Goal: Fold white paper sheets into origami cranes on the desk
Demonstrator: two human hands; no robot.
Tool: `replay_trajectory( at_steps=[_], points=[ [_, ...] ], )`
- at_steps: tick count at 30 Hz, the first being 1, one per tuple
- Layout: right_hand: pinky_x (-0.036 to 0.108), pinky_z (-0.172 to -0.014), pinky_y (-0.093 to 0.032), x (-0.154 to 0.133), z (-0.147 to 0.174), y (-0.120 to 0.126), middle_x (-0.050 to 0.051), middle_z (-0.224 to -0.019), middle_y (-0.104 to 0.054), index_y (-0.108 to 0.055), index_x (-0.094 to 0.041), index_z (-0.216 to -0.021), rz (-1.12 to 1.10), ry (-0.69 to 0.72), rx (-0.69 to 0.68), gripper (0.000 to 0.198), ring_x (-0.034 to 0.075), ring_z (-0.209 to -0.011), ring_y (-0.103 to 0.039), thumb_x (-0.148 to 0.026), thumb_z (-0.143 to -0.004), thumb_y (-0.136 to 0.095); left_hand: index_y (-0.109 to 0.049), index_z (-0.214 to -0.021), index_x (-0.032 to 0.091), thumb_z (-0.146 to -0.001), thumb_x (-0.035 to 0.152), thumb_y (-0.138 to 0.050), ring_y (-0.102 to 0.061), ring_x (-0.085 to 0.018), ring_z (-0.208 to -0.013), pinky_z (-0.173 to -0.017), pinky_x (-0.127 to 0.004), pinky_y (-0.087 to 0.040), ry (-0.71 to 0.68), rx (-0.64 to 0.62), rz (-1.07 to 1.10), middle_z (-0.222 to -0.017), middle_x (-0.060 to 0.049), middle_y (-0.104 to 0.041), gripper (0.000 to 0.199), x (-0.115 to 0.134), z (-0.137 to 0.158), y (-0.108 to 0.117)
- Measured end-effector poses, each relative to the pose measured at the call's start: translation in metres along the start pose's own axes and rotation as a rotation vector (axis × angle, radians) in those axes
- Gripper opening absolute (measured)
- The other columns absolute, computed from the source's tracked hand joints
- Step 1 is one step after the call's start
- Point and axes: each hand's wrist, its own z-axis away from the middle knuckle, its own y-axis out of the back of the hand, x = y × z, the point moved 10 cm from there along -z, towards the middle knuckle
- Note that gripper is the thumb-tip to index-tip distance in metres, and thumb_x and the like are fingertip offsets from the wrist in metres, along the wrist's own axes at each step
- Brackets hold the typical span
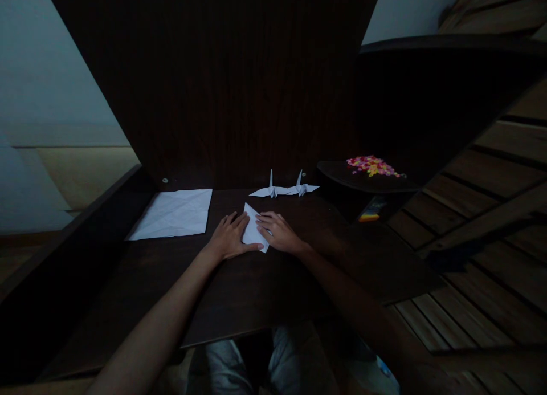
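A folded piece of white paper (253, 228) lies flat on the dark desk, one pointed corner aimed away from me. My left hand (231, 237) rests on its left edge, fingers spread and the thumb reaching across the near corner. From the other side my right hand (280, 233) presses down on the paper with its fingers stretched out, covering part of the right edge. Just beyond stand two white origami cranes (272, 191), side by side with their points touching or overlapping. To the left is a creased white sheet (175, 214), spread flat.
A dark wooden back panel (239, 87) rises behind the desk (231, 292). On the right, a small rounded shelf (337, 175) bears a pile of colourful small pieces (374, 166). Below it sits a small item with a yellow edge (370, 216). A raised side board (72, 224) borders the left.
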Motion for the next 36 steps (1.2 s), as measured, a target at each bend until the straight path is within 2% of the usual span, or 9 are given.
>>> replay_trajectory(
  at_steps=[6, 12, 15, 17, 19, 23, 28, 34, 36],
  points=[
    [0.042, -0.107, -0.034, -0.004, 0.001, -0.008, 0.012, -0.132, -0.056, -0.057, -0.014, -0.127, -0.001, 0.049, -0.011, 0.04, 0.023, -0.127, -0.045, -0.033, -0.093, -0.046, -0.05, -0.128, 0.017, -0.078, 0.074, -0.039, -0.042, -0.039, -0.124, -0.099, -0.054, -0.034, 0.052, 0.045, -0.074, -0.139, -0.015, -0.048, 0.076, 0.0, 0.0, 0.008],
    [0.043, -0.109, -0.033, 0.004, 0.001, -0.01, 0.013, -0.132, -0.055, -0.058, -0.013, -0.124, 0.011, 0.061, -0.016, 0.036, 0.023, -0.13, -0.044, -0.02, -0.09, -0.047, -0.061, -0.105, 0.018, -0.087, 0.062, -0.035, -0.051, -0.034, -0.107, -0.091, -0.05, -0.041, 0.018, 0.112, -0.089, -0.112, -0.014, -0.063, 0.054, 0.003, 0.002, 0.022],
    [0.044, -0.11, -0.032, 0.007, -0.001, -0.012, 0.01, -0.132, -0.056, -0.059, -0.017, -0.124, 0.013, 0.07, -0.041, 0.038, 0.021, -0.128, -0.046, -0.013, -0.089, -0.044, -0.062, -0.097, 0.016, -0.091, 0.052, -0.037, -0.053, -0.033, -0.103, -0.09, -0.049, -0.043, 0.017, 0.149, -0.073, -0.101, -0.015, -0.064, 0.044, 0.0, 0.001, 0.025],
    [0.044, -0.111, -0.033, 0.008, -0.002, -0.015, 0.009, -0.133, -0.055, -0.058, -0.019, -0.125, 0.0, 0.069, -0.054, 0.042, 0.02, -0.128, -0.047, -0.008, -0.087, -0.043, -0.061, -0.102, 0.014, -0.092, 0.046, -0.038, -0.054, -0.032, -0.105, -0.091, -0.048, -0.044, 0.016, 0.182, -0.045, -0.107, -0.017, -0.062, 0.04, -0.002, 0.0, 0.025],
    [0.043, -0.111, -0.034, 0.009, -0.002, -0.017, 0.01, -0.135, -0.052, -0.057, -0.017, -0.126, -0.016, 0.071, -0.054, 0.045, 0.019, -0.129, -0.046, -0.005, -0.085, -0.042, -0.055, -0.116, 0.013, -0.092, 0.041, -0.04, -0.051, -0.031, -0.114, -0.097, -0.046, -0.042, -0.004, 0.221, -0.024, -0.123, -0.018, -0.056, 0.04, -0.002, 0.0, 0.025],
    [0.04, -0.111, -0.034, 0.008, -0.002, -0.021, 0.014, -0.136, -0.05, -0.056, -0.011, -0.127, -0.043, 0.085, -0.061, 0.048, 0.02, -0.131, -0.043, 0.0, -0.083, -0.04, -0.043, -0.133, 0.01, -0.093, 0.036, -0.035, -0.028, -0.03, -0.138, -0.111, -0.048, -0.028, -0.076, 0.214, -0.04, -0.147, -0.018, -0.036, 0.048, 0.0, -0.001, 0.014],
    [0.04, -0.111, -0.034, 0.009, -0.001, -0.016, 0.008, -0.137, -0.049, -0.055, -0.017, -0.127, -0.069, 0.066, -0.094, 0.051, 0.019, -0.131, -0.043, 0.001, -0.082, -0.042, -0.041, -0.135, 0.008, -0.096, 0.039, -0.026, -0.032, -0.028, -0.137, -0.11, -0.049, -0.028, -0.027, 0.064, -0.02, -0.143, -0.019, -0.042, 0.052, -0.013, -0.004, -0.009],
    [0.039, -0.111, -0.033, 0.014, 0.003, -0.001, 0.006, -0.129, -0.057, -0.067, -0.02, -0.112, -0.096, 0.03, -0.155, 0.039, 0.02, -0.126, -0.048, -0.006, -0.081, -0.048, -0.039, -0.138, 0.007, -0.093, 0.048, -0.032, -0.032, -0.028, -0.137, -0.112, -0.046, -0.025, 0.022, 0.023, -0.027, -0.145, -0.021, -0.038, 0.061, -0.019, -0.003, -0.011],
    [0.041, -0.11, -0.034, 0.018, 0.005, 0.004, 0.003, -0.125, -0.06, -0.071, -0.022, -0.103, -0.078, 0.01, -0.188, 0.036, 0.022, -0.129, -0.045, -0.006, -0.078, -0.051, -0.038, -0.139, 0.008, -0.092, 0.051, -0.033, -0.031, -0.029, -0.137, -0.112, -0.047, -0.025, 0.031, 0.013, -0.029, -0.146, -0.02, -0.037, 0.064, -0.019, -0.003, -0.01]
  ],
)
